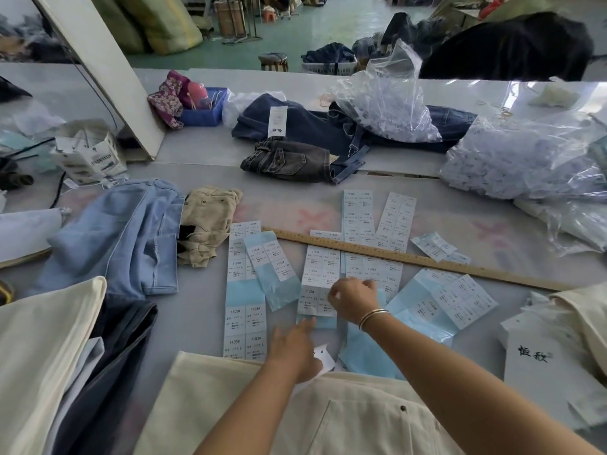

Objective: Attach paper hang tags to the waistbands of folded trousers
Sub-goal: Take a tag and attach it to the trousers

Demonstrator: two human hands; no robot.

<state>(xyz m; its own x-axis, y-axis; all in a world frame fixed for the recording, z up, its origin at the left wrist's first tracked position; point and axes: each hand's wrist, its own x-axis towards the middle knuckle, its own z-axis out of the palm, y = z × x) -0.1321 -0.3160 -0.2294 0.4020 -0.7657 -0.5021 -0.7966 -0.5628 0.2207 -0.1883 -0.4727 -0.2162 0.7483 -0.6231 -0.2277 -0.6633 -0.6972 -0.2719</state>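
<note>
Head view shows us both hands over a grey table (197, 316) strewn with label sheets. Our right hand (353, 298), with bangles at the wrist, has its fingers curled down onto a label sheet (320, 280); we cannot tell whether they pinch a sticker or only press on it. Our left hand (292, 348) lies flat with fingers straight and close together, the fingertips reaching the sheet's blue lower edge. Just under the left palm, a white hang tag (323, 357) with a punched hole pokes out to the right. Below both wrists lie the cream trousers (328, 418), their waistband nearest the left palm. Beyond the right fingertips a wooden ruler (410, 257) crosses the sheets. Far ahead of the fingers sit dark jeans (289, 159) and clear bags (387, 103).
</note>
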